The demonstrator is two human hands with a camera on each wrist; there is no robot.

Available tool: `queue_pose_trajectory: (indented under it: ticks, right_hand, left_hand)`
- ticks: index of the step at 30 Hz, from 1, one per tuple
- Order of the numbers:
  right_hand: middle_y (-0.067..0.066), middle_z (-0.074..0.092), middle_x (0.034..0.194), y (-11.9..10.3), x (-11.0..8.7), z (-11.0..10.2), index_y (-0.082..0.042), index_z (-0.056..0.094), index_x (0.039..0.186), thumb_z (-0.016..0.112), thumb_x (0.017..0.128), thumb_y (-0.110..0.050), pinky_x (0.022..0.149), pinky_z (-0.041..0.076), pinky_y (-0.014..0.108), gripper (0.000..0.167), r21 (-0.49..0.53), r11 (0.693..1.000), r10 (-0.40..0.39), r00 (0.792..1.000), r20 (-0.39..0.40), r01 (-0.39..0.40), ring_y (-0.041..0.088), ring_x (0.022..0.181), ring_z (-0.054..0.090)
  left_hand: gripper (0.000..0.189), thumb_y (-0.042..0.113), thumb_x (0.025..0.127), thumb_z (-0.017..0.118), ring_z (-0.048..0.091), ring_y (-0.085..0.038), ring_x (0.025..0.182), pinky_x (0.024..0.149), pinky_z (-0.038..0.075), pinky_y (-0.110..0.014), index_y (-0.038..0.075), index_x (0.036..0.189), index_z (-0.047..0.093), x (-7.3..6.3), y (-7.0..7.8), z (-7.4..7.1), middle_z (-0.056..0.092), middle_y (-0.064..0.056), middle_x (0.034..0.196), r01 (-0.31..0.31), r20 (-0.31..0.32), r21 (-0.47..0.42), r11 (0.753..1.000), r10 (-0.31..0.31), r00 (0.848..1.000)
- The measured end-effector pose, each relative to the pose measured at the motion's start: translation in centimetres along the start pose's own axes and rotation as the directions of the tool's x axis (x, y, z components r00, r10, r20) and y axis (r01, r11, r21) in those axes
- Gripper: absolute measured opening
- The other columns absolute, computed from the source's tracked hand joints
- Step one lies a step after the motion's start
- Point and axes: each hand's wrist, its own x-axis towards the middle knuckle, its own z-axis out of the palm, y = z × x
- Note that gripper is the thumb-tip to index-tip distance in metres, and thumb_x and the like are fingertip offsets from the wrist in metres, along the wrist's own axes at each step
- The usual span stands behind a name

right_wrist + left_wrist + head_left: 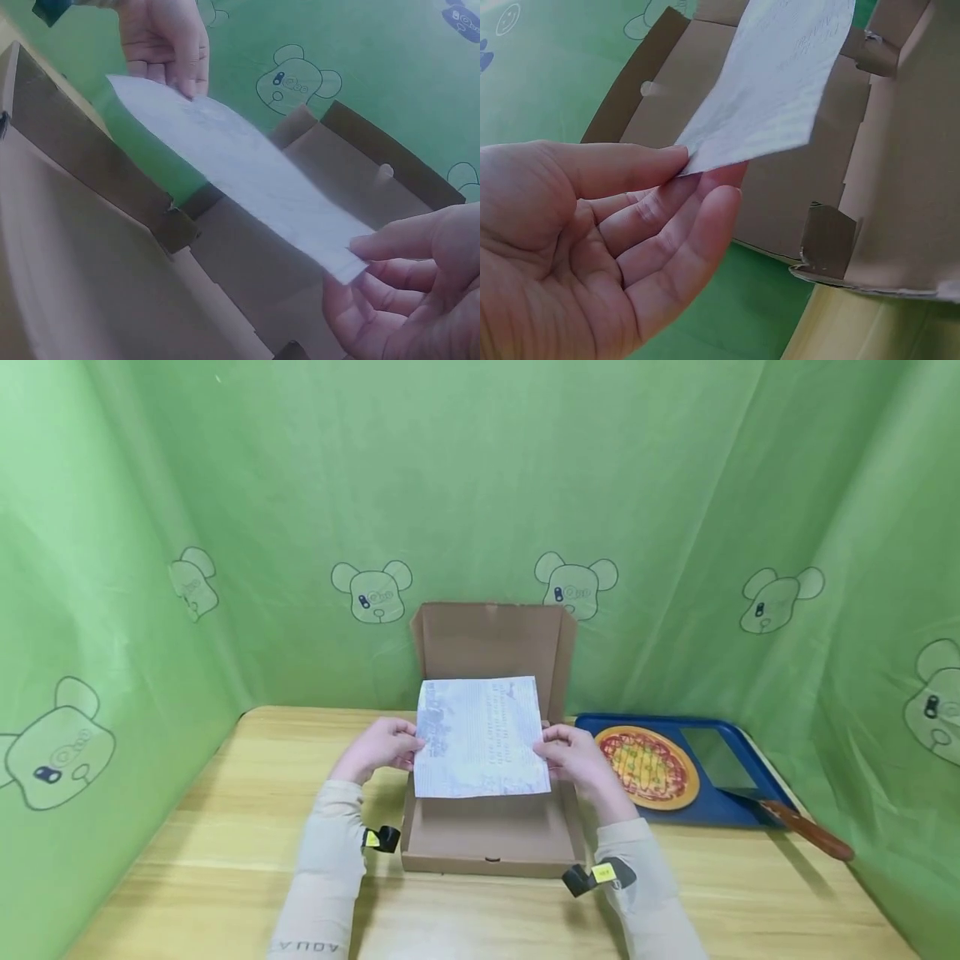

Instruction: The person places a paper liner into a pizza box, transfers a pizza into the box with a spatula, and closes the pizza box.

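A white sheet of paper (480, 739) with faint bluish print is stretched between my hands, above the base of an open brown cardboard box (491, 839). My left hand (381, 747) pinches its left edge; in the left wrist view, the thumb (656, 161) lies on top with the fingers beneath. My right hand (573, 756) pinches the right edge between thumb (401, 240) and fingers. The box's lid (491, 643) stands raised at the back, partly covered by the sheet. The bare inside of the base shows below the paper.
To the right lies a blue tray (600, 720) bearing a round pizza (648, 768). A pizza server with a brown wooden handle (810, 828) rests on it, handle sticking out past the tray's front right. A green curtain (480, 485) surrounds the wooden table (285, 785).
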Motion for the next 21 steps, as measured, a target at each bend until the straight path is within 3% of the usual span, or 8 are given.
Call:
queue_pose_trajectory:
  ticks: [7,14,21]
  right_hand:
    - [-0.003,0.065,0.074,-0.1,-0.3,-0.5,0.003,0.057,0.105,0.064,0.091,-0.009,0.058,0.054,0.024,0.019,-0.088,0.996,0.013,0.997,0.071,-0.006,0.01,0.063,0.059]
    - [0.004,0.063,0.071,-0.2,-0.3,-0.5,0.007,0.057,0.107,0.062,0.092,-0.009,0.053,0.054,0.021,0.022,-0.194,0.981,0.039,0.996,0.076,-0.023,0.01,0.058,0.058]
    - [0.005,0.058,0.066,0.3,-0.6,-0.5,0.006,0.06,0.099,0.062,0.09,-0.006,0.05,0.054,0.022,0.015,-0.306,0.951,0.07,0.994,0.086,-0.041,0.011,0.052,0.057]
  left_hand:
    - [0.018,0.002,0.092,0.057,0.062,-0.013,0.067,0.067,0.06,-0.027,-0.009,0.107,0.06,0.1,-0.4,0.7,0.065,-0.009,0.083,0.055,-0.014,0.022,0.998,-0.054,0.998]
    - [0.012,0.003,0.092,0.06,0.06,-0.012,0.064,0.063,0.059,-0.025,-0.005,0.1,0.06,0.4,-1.1,1.3,0.063,-0.006,0.078,0.088,-0.019,0.048,0.995,-0.087,0.996]
    - [0.011,0.003,0.091,0.062,0.057,-0.014,0.062,0.062,0.059,-0.027,-0.004,0.098,0.058,0.6,-1.1,2.6,0.057,-0.005,0.075,0.11,0.04,0.076,0.991,-0.113,0.993]
